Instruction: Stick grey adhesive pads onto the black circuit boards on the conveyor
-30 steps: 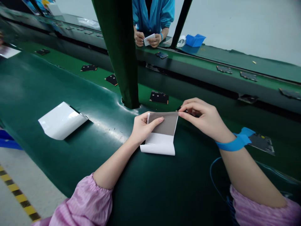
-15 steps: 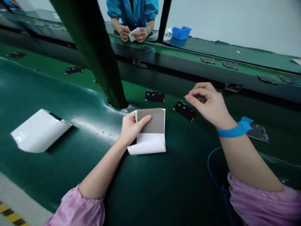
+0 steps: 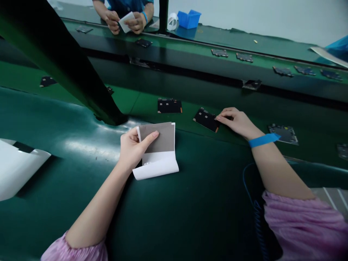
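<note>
Two hands work in the head view, over a table (image 3: 190,203) covered in dark green matting. The left hand (image 3: 133,148) pinches a grey sheet (image 3: 159,137) by its left edge, thumb behind and forefinger laid across the grey face, holding it upright. The sheet's white backing (image 3: 157,166) curls away from the lower part and rests on the table.

The right hand (image 3: 236,121), with a blue wrist strap (image 3: 262,140), reaches well to the right of the sheet. Its fingers are drawn together, their tips at the near right corner of a dark board (image 3: 205,119) that lies tilted on the green belt (image 3: 130,101). Whether they grip the board or only press on it cannot be told.

A second board (image 3: 169,106) lies just to the left on the belt and a third (image 3: 284,133) to the right. Across the belt a co-worker's hands (image 3: 137,23) hold a white slip (image 3: 127,21), near a blue tray (image 3: 189,19).

As a judgement, the sheet is held at one edge only, so it could sag and fold onto its own backing or touch the matting. The board is touched at a single corner, so it could turn or skid if pressed unevenly.
</note>
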Motion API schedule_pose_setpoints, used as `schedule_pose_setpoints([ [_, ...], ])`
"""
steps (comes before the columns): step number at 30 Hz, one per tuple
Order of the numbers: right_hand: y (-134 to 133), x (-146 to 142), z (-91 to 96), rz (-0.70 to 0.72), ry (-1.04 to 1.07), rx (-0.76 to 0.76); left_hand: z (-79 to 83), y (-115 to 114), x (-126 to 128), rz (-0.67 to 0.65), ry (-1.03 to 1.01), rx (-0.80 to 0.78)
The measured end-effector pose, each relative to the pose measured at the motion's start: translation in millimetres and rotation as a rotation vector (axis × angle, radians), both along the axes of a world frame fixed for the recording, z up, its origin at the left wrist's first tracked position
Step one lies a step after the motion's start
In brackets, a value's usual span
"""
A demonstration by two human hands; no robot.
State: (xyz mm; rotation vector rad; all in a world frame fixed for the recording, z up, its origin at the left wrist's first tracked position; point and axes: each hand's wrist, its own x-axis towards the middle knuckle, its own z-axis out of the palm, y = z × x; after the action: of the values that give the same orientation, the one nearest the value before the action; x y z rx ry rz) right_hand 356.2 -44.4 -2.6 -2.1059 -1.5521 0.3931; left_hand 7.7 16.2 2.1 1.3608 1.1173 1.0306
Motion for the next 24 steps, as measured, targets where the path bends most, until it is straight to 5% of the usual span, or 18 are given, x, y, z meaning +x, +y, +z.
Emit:
schedule_pose_setpoints([
  [10,-16,9,1.3,-0.141,-0.029,-0.017,1.7,0,0,-0.003,0.023,0.015],
  [16,-38,0,13.8,-0.042,-0.199,-0.147,1.8,0,1,-0.002,0.029,0.025],
  [20,-47,-5,33.2,-0.046,-0.212,-0.111,1.4,-1,1,-0.003,0.017,0.019],
  [24,-61,2,65.0,-0.265,-0.180,0.031,0.1,0,1,-0.022,0.014,0.017],
])
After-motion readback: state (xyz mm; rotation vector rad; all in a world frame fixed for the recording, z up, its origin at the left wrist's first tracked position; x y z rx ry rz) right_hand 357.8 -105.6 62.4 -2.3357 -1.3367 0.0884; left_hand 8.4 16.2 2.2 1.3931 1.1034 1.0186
